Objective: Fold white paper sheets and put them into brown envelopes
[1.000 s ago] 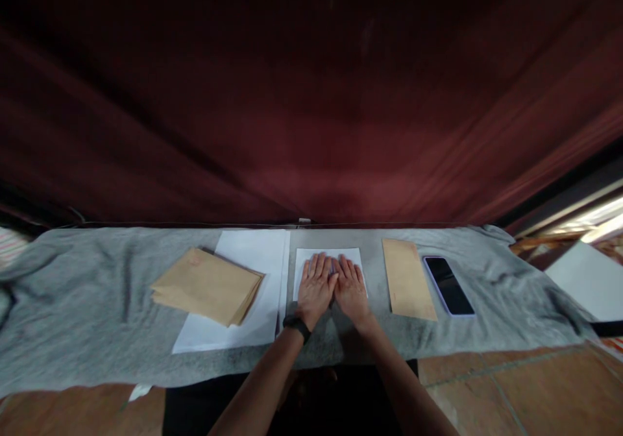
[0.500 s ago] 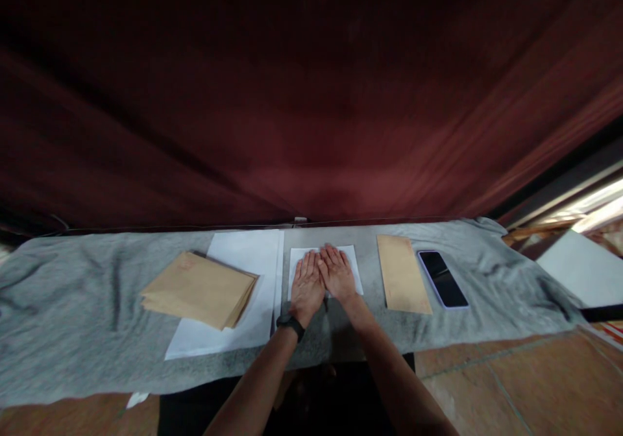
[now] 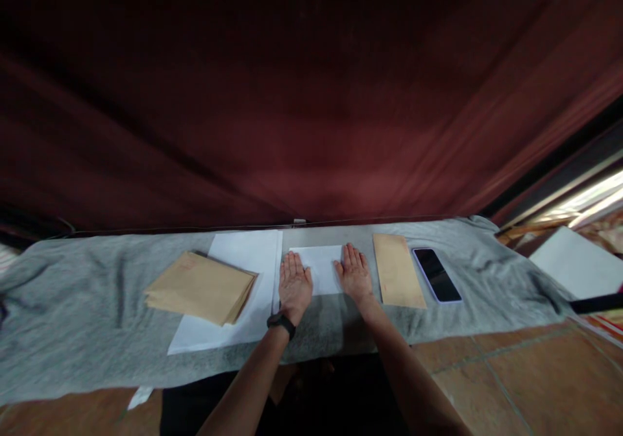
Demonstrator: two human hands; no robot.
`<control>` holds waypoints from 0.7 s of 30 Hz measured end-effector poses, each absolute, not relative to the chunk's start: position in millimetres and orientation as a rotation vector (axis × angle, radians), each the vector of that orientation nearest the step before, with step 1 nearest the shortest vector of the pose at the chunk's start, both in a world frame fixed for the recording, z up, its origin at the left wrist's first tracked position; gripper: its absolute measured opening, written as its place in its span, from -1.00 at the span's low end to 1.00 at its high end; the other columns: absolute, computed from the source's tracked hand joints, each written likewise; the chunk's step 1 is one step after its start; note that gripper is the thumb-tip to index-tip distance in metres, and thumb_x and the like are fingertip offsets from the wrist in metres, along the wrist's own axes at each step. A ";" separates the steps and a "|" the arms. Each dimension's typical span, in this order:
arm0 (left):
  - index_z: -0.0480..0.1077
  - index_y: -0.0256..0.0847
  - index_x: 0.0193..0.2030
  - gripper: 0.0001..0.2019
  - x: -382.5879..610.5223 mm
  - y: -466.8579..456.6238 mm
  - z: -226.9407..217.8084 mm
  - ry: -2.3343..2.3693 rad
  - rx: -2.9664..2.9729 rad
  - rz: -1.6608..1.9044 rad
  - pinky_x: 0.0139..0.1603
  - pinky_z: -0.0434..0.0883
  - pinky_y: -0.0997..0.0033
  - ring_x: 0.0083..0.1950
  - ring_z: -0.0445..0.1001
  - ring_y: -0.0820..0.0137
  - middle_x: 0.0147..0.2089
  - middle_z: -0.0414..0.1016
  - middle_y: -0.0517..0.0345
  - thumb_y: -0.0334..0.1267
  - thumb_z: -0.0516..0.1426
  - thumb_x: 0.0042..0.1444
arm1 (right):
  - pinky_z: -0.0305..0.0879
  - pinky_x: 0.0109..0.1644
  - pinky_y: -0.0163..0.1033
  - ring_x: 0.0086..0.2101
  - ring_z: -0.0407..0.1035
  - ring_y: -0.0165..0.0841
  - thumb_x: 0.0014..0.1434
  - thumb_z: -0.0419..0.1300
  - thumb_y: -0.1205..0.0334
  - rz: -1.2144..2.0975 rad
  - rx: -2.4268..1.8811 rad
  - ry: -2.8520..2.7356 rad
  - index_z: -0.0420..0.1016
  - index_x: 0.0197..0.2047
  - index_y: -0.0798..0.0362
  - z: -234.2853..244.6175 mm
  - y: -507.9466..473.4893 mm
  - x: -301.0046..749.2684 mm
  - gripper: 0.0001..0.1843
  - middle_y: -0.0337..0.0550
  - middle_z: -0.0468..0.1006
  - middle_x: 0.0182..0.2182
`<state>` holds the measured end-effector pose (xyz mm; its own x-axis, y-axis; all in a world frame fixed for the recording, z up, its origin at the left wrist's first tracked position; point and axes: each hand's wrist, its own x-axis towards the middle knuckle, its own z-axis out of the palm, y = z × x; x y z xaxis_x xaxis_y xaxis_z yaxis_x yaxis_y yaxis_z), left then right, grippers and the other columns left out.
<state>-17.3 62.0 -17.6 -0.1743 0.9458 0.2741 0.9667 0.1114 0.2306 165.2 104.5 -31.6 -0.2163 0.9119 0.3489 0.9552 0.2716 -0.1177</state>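
Our left grip (image 3: 295,283) and right grip (image 3: 356,275), flat, fingers apart from thumbs, at opposite edges of white paper (image 3: 326,272), lower centre.

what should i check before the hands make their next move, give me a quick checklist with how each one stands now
1. Left hand flat at the left end of the small white paper: ok.
2. Right hand flat at its right end, fingers spread: ok.
3. Small white paper's layers or creases: cannot tell, the hands cover both ends.
4. Large white sheets uncovered: not ok, the brown envelope stack lies partly on them.
5. Phone apart from the single brown envelope: ok.
6. Gray cloth smooth throughout: not ok, wrinkled toward both ends.
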 end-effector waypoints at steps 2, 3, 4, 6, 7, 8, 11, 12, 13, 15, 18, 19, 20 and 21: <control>0.01 -0.52 0.48 -0.40 -5.9 58.7 -14.6 -2.233 -2.062 -0.551 0.53 -0.03 0.00 0.56 -0.08 0.14 0.52 0.01 -0.26 -0.24 -0.14 0.38 | 0.01 0.39 0.08 0.34 0.15 -0.03 0.47 -0.11 0.04 -0.177 -1.701 -2.191 0.12 0.44 0.34 -32.1 103.9 165.2 -0.35 0.26 0.21 0.38; -0.01 -0.46 0.49 -0.40 1.1 57.2 -13.5 -2.179 -2.132 -0.549 0.54 -0.04 0.01 0.56 -0.08 0.17 0.53 0.01 -0.20 -0.25 -0.14 0.37 | 0.01 0.39 0.08 0.34 0.15 -0.03 0.47 -0.11 0.05 -0.176 -1.701 -2.186 0.12 0.44 0.33 -32.1 103.7 165.0 -0.35 0.25 0.22 0.37; -0.01 -0.40 0.50 -0.41 8.2 55.9 -12.9 -2.120 -2.209 -0.547 0.54 -0.03 0.03 0.56 -0.08 0.20 0.53 0.02 -0.13 -0.26 -0.14 0.37 | 0.01 0.39 0.08 0.34 0.15 -0.04 0.47 -0.11 0.05 -0.173 -1.700 -2.182 0.11 0.44 0.32 -32.0 103.5 164.8 -0.35 0.25 0.22 0.37; 0.01 -0.35 0.50 -0.42 19.8 54.2 -13.2 -2.029 -2.322 -0.540 0.54 -0.01 0.04 0.56 -0.04 0.24 0.53 0.05 -0.07 -0.25 -0.15 0.38 | 0.01 0.39 0.08 0.34 0.15 -0.04 0.47 -0.10 0.06 -0.162 -1.699 -2.177 0.11 0.44 0.31 -31.5 103.4 164.4 -0.36 0.25 0.23 0.37; 0.03 -0.36 0.49 -0.43 23.2 53.8 -14.0 -2.007 -2.349 -0.532 0.53 0.01 0.03 0.55 -0.03 0.23 0.52 0.07 -0.07 -0.24 -0.16 0.39 | 0.00 0.39 0.08 0.34 0.15 -0.04 0.46 -0.10 0.07 -0.155 -1.698 -2.176 0.12 0.44 0.31 -31.1 103.2 164.3 -0.36 0.26 0.23 0.36; 0.05 -0.38 0.48 -0.43 24.6 53.7 -15.1 -2.005 -2.354 -0.523 0.53 0.01 0.03 0.55 -0.02 0.22 0.52 0.07 -0.10 -0.24 -0.16 0.39 | 0.00 0.39 0.08 0.34 0.15 -0.04 0.46 -0.10 0.06 -0.147 -1.698 -2.176 0.12 0.44 0.31 -30.8 103.1 164.2 -0.36 0.26 0.23 0.36; 0.07 -0.43 0.47 -0.43 17.4 53.2 -19.0 -2.063 -2.291 -0.512 0.52 0.04 0.03 0.55 -0.02 0.19 0.51 0.07 -0.17 -0.22 -0.15 0.39 | -0.01 0.39 0.10 0.34 0.14 -0.04 0.47 -0.10 0.05 -0.129 -1.698 -2.176 0.12 0.44 0.32 -29.9 102.6 164.1 -0.35 0.26 0.22 0.37; 0.07 -0.43 0.47 -0.42 12.4 52.4 -20.0 -2.085 -2.262 -0.519 0.51 0.06 0.02 0.55 -0.02 0.19 0.51 0.06 -0.18 -0.21 -0.14 0.39 | -0.01 0.40 0.09 0.35 0.13 -0.04 0.47 -0.10 0.05 -0.123 -1.700 -2.175 0.12 0.44 0.31 -29.6 102.5 164.2 -0.35 0.26 0.22 0.37; 0.06 -0.43 0.47 -0.42 7.1 51.1 -20.8 -2.103 -2.237 -0.526 0.51 0.07 0.01 0.55 -0.02 0.18 0.51 0.06 -0.20 -0.20 -0.14 0.39 | -0.01 0.40 0.09 0.35 0.13 -0.04 0.47 -0.10 0.04 -0.117 -1.704 -2.174 0.11 0.44 0.31 -29.3 102.5 164.4 -0.35 0.25 0.21 0.38; 0.05 -0.46 0.47 -0.41 -2.8 46.4 -21.4 -2.121 -2.204 -0.532 0.50 0.09 -0.01 0.55 -0.02 0.16 0.51 0.06 -0.23 -0.19 -0.14 0.39 | -0.01 0.40 0.09 0.35 0.12 -0.05 0.47 -0.10 0.04 -0.103 -1.712 -2.171 0.11 0.45 0.30 -28.0 102.8 165.0 -0.35 0.25 0.20 0.38; 0.07 -0.50 0.46 -0.42 -11.8 36.7 -19.7 -2.117 -2.191 -0.508 0.50 0.08 0.01 0.54 -0.01 0.13 0.51 0.05 -0.26 -0.20 -0.14 0.40 | -0.02 0.40 0.10 0.35 0.13 -0.05 0.46 -0.11 0.10 -0.084 -1.729 -2.161 0.13 0.44 0.30 -24.2 102.9 164.5 -0.38 0.24 0.22 0.37; 0.07 -0.50 0.46 -0.42 -13.0 33.8 -18.7 -2.112 -2.193 -0.498 0.50 0.07 0.02 0.54 -0.01 0.13 0.51 0.05 -0.26 -0.21 -0.14 0.40 | -0.02 0.41 0.12 0.35 0.13 -0.04 0.46 -0.11 0.13 -0.081 -1.740 -2.149 0.15 0.43 0.31 -22.6 102.2 162.9 -0.40 0.25 0.23 0.37; 0.08 -0.49 0.46 -0.43 -13.5 31.3 -17.8 -2.106 -2.196 -0.490 0.50 0.07 0.03 0.55 -0.01 0.12 0.51 0.05 -0.26 -0.21 -0.13 0.40 | -0.04 0.41 0.14 0.35 0.13 -0.03 0.46 -0.12 0.17 -0.080 -1.750 -2.135 0.16 0.42 0.32 -21.1 100.9 160.2 -0.41 0.26 0.23 0.37; 0.08 -0.47 0.46 -0.43 -13.6 29.6 -17.1 -2.099 -2.199 -0.484 0.50 0.07 0.02 0.55 -0.02 0.12 0.52 0.04 -0.25 -0.21 -0.13 0.40 | -0.06 0.42 0.16 0.36 0.11 -0.02 0.46 -0.12 0.19 -0.077 -1.750 -2.127 0.16 0.42 0.33 -19.9 98.7 156.0 -0.42 0.26 0.22 0.37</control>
<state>-13.6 29.6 -17.1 0.0213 0.9633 0.2676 0.9832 -0.0687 0.1693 156.0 98.7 -19.9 -0.1492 0.9340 0.3246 0.9550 0.2212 -0.1977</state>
